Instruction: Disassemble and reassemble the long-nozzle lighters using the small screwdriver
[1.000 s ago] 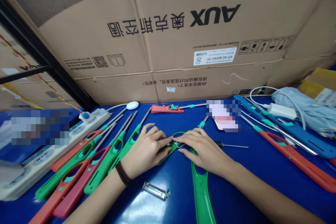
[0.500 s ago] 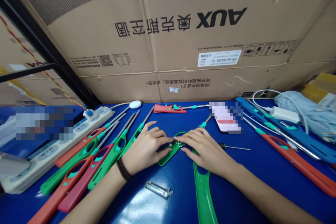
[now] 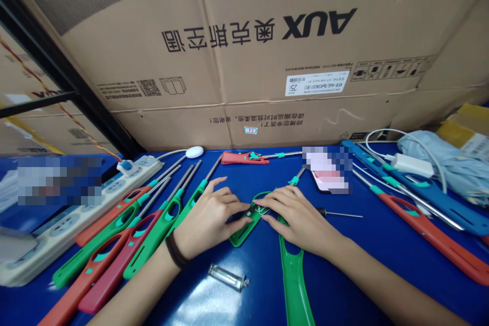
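My left hand (image 3: 212,216) has thumb and forefinger closed on the edge of an opened green lighter (image 3: 241,234), beside a small dark piece inside it. My right hand (image 3: 300,214) bends over the lighter's upper part, fingertips on it near thin white wires (image 3: 262,210); its fingers hide much of the inside. From the far end, a metal tube with a teal collar (image 3: 293,180) runs up and away. The loose green casing half (image 3: 297,285) lies below my right hand, hollow side up. A clear fuel tank (image 3: 228,277) rests on the table nearer me.
Several whole lighters (image 3: 153,229) lie at left beside a power strip (image 3: 82,214). A red lighter (image 3: 244,158) and a phone (image 3: 328,173) lie behind. A screwdriver (image 3: 342,214), an orange lighter (image 3: 431,234) and blue lighters (image 3: 439,193) are at right. A large carton (image 3: 244,71) closes off the back.
The view has shifted slightly. My left fingers have parted a little at the green lighter, so the dark piece shows more. My right hand stays in much the same place.
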{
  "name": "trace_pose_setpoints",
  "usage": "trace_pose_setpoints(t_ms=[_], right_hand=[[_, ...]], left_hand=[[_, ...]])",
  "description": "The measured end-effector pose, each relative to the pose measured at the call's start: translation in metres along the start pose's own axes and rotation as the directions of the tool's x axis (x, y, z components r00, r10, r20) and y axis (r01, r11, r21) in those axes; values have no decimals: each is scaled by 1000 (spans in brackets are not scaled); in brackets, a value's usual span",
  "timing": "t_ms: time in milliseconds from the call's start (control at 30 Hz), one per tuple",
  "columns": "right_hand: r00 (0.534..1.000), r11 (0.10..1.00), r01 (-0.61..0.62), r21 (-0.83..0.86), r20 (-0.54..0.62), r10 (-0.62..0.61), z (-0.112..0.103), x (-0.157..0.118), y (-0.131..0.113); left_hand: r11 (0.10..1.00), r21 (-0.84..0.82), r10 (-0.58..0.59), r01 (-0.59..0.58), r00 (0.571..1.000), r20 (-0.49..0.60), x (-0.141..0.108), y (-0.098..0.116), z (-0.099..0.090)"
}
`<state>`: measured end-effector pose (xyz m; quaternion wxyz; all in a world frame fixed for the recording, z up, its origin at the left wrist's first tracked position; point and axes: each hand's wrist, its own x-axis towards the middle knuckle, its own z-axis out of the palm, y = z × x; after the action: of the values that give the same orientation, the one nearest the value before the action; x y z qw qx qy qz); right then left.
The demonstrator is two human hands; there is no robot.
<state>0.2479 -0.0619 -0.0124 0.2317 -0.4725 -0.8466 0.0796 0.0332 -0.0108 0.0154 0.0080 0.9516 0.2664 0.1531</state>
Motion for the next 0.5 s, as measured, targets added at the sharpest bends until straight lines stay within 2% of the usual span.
trace_pose_setpoints(t_ms=[167,500], right_hand=[[1000,1000,-17,17,-5,17,0,-1,0],[999,999,-10,38,-32,12,0,-1,1]], left_hand=[[999,-20,-34,33,999,-10,2,2,6],[998,-54,-19,16,998,-59,3,-2,9]])
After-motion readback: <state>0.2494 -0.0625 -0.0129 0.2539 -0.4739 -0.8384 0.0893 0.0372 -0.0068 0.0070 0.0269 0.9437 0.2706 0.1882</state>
